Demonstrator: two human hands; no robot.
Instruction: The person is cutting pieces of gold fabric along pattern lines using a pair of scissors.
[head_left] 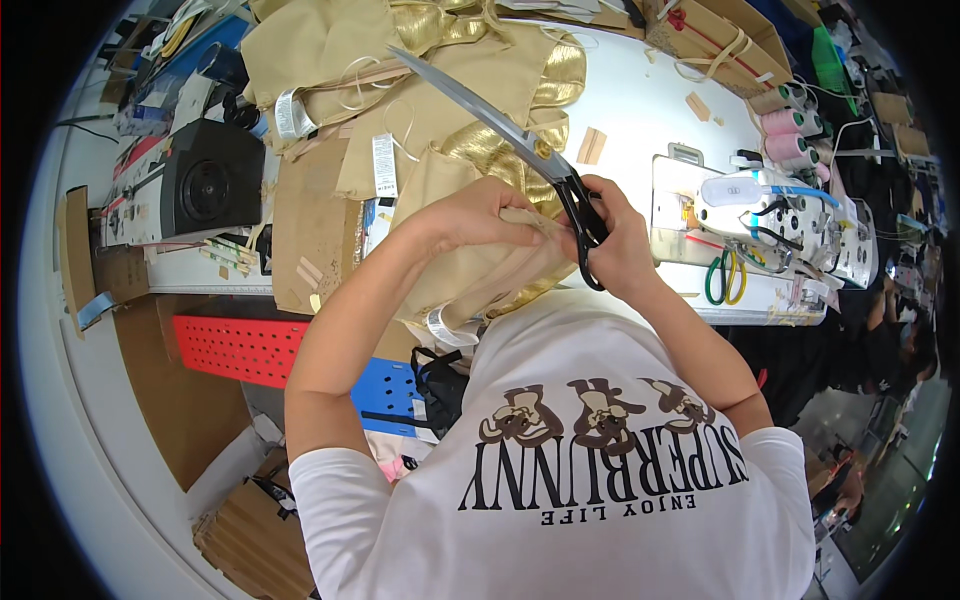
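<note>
My left hand (pixel 470 218) grips a gathered edge of beige fabric (pixel 480 265) near the table's front edge. My right hand (pixel 615 240) holds large scissors (pixel 587 225) by the black handles; the long silver blades point up and to the left, over the fabric. My right fingers are close to the fabric in my left hand; whether they also pinch it I cannot tell. Beige garment pieces with shiny gold parts (pixel 555 70) lie piled beyond my hands, with white tags (pixel 383 165) and thin loops on them. Another white tag (pixel 447 330) hangs below my left hand.
A white sewing machine (pixel 750 200) and green and yellow small scissors (pixel 733 280) sit at right, near pink spools (pixel 785 130) and a cardboard box (pixel 720 45). A black machine part (pixel 190 175) and cardboard (pixel 305 240) are at left. Red perforated board (pixel 235 350) is below. A person (pixel 895 330) appears far right.
</note>
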